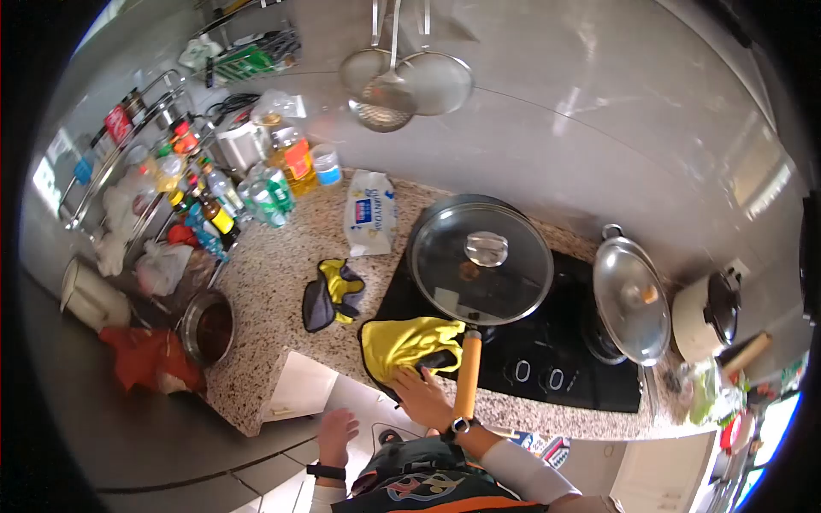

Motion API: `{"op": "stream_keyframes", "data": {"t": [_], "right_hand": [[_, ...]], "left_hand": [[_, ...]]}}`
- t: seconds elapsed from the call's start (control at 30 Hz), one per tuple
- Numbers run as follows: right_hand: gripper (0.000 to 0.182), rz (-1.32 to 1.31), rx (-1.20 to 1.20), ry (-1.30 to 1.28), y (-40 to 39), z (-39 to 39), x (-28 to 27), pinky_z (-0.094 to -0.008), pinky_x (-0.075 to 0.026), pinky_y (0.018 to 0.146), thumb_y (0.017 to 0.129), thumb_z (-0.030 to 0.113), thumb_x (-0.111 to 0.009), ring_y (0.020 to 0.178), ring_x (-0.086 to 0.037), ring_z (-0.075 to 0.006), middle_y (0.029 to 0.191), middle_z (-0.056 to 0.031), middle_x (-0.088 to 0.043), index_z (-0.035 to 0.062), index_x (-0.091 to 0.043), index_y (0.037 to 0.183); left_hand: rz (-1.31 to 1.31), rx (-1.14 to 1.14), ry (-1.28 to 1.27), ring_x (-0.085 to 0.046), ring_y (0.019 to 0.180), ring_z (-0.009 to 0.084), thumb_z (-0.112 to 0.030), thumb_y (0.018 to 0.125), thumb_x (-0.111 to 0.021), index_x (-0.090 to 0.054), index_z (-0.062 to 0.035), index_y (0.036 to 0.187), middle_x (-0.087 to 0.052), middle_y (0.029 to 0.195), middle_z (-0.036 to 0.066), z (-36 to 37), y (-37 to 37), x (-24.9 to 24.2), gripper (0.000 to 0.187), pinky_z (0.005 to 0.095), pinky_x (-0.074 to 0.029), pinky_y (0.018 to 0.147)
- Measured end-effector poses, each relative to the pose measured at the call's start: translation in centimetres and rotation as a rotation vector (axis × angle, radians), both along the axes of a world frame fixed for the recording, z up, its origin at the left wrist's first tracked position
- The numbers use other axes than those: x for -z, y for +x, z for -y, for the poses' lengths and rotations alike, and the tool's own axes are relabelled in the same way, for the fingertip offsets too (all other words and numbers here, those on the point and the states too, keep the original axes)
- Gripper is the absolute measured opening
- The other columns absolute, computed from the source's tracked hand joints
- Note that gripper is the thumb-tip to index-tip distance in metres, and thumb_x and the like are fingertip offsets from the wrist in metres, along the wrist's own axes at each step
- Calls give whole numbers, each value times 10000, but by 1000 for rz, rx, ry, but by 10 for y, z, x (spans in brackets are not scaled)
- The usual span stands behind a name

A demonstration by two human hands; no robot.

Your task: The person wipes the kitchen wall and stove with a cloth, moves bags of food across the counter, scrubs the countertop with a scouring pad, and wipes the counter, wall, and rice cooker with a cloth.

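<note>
A yellow cloth with dark grey edging (406,344) lies rumpled over the front left corner of the black stove and the counter edge. My right hand (421,399), with a watch at the wrist, rests on the cloth's lower part, fingers stretched out over it. Beside that hand, the orange-brown handle (468,376) of a pan points toward me. Its glass lid (481,263) covers the pan on the left burner. My left hand (338,433) hangs in front of the counter, open and touching nothing. Another yellow and grey cloth (333,295) is crumpled on the counter.
A white packet (370,214) lies behind the cloths. Bottles (218,209) crowd the left corner near a metal pot (208,327). On the right stand a lidded wok (631,299) and a cream cooker (705,316). Strainers (436,83) hang on the wall.
</note>
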State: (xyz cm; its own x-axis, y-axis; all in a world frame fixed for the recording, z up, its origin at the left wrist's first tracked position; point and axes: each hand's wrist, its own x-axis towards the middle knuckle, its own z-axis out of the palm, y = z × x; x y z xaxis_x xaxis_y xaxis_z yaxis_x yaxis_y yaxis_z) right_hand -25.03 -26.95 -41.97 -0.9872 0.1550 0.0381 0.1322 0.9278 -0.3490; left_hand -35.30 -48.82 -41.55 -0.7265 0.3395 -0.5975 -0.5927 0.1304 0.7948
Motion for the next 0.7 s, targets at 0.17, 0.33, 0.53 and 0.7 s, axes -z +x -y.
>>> {"op": "stream_keyframes", "data": {"t": [0.17,0.33,0.53,0.7], "right_hand": [[462,-337,12,-394,62,-33,4,-462,-422,998,795,61,-590,1186,-548,-290,1308,-105,-564,94,-560,1254],[341,-260,342,-496,108,-55,-47,-419,-507,821,773,25,-618,955,-619,-373,1021,-174,-654,54,-631,1113],[234,-188,780,-200,153,-25,-45,-421,-475,789,793,22,-577,881,-633,-331,957,-126,-680,55,-666,1008],[186,-275,1296,-476,179,47,12,-349,-497,788,866,65,-559,904,-658,-309,930,-187,-678,-7,-668,999]], "left_hand": [[-112,51,-6,-650,850,175,-196,910,-606,-588,-76,1094,-642,982,61,-35,-17,-6,220,285,-513,709],[-633,204,60,-627,802,124,-115,876,-672,-567,-49,1121,-637,951,50,-96,-94,19,274,259,-511,681],[-1178,361,-232,-613,883,302,-123,734,-736,-599,-54,1101,-628,978,137,-224,-196,-8,398,406,-505,768],[-1486,491,-572,-544,931,394,-222,618,-810,-595,-168,1198,-534,1024,208,-302,-264,17,621,480,-455,770]]}}
